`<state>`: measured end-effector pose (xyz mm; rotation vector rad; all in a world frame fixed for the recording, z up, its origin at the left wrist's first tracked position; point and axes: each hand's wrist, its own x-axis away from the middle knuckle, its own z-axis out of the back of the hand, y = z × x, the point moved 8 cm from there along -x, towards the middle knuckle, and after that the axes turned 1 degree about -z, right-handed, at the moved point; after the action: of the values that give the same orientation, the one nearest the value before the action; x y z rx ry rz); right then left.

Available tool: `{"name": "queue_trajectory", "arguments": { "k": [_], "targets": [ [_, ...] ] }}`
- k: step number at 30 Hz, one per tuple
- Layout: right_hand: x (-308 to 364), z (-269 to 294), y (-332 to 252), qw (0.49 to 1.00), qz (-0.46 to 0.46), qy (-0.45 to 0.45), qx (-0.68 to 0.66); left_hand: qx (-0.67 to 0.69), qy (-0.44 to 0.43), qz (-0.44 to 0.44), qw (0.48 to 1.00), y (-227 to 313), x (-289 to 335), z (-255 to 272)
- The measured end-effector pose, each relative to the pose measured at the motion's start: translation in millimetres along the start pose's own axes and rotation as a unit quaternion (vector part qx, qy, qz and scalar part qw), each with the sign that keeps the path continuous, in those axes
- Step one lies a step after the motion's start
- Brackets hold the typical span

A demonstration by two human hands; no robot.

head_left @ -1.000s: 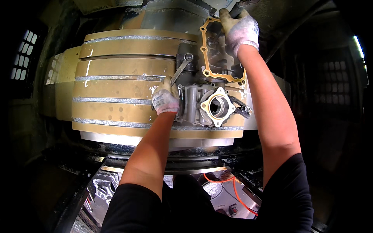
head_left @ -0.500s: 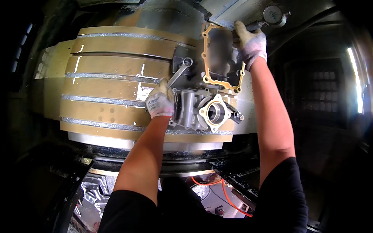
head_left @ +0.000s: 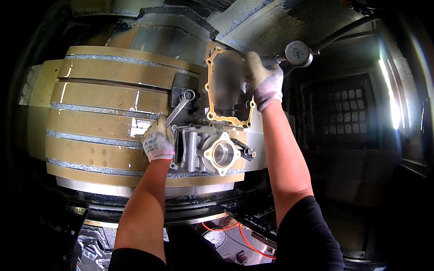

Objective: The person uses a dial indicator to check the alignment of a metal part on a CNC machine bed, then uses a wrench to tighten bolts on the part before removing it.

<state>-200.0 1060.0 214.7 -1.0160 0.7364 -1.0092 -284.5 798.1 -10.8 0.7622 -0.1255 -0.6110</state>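
My left hand (head_left: 158, 140), in a pale work glove, is closed around the shaft of a ring spanner (head_left: 178, 111). The spanner's ring end sits on a bolt at a dark clamp block (head_left: 178, 98). My gloved right hand (head_left: 267, 81) wraps the right edge of a cast metal housing (head_left: 209, 97) with a bright machined rim and bolt holes; its fingers are partly hidden behind it. Just in front lies a second grey casting (head_left: 192, 149), with a round flanged bore (head_left: 222, 154) on its right. A bolted clamp (head_left: 247, 152) stands beside that flange.
Both castings are on a slotted tan machine table (head_left: 99, 124) with metal chips in its grooves. A round dial gauge (head_left: 297, 53) with a dark hose sits beyond my right hand. Below the table edge, more metal parts (head_left: 92, 244) and an orange hose (head_left: 248, 244) show.
The whole view has shifted, so the table, castings and hands appear further left and lower. My hands keep their places on the spanner and the housing.
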Motion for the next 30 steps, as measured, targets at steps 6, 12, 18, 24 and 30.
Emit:
{"name": "queue_trajectory", "arguments": {
  "k": [6,12,18,24,30],
  "targets": [
    [-2.3,2.6,1.7,1.0,-0.004,-0.001,-0.008,0.002,-0.042,0.032,0.999,-6.3,0.4,-7.4],
    [-0.1,1.7,13.3,1.0,0.017,0.018,0.012,-0.006,-0.024,0.022,0.999,-4.3,0.1,-4.7],
    [0.4,4.5,13.0,1.0,0.007,0.021,0.01,-0.011,-0.025,0.023,0.999,-4.0,0.3,-5.8],
    [6.0,4.6,4.3,0.999,0.04,0.03,0.01,-0.004,-0.022,0.008,1.0,-1.3,-0.3,-3.2],
    [49.8,83.3,-62.4,0.991,0.085,0.081,0.058,-0.108,-0.122,0.008,0.987,-11.7,7.9,-14.7]
  ]
}}
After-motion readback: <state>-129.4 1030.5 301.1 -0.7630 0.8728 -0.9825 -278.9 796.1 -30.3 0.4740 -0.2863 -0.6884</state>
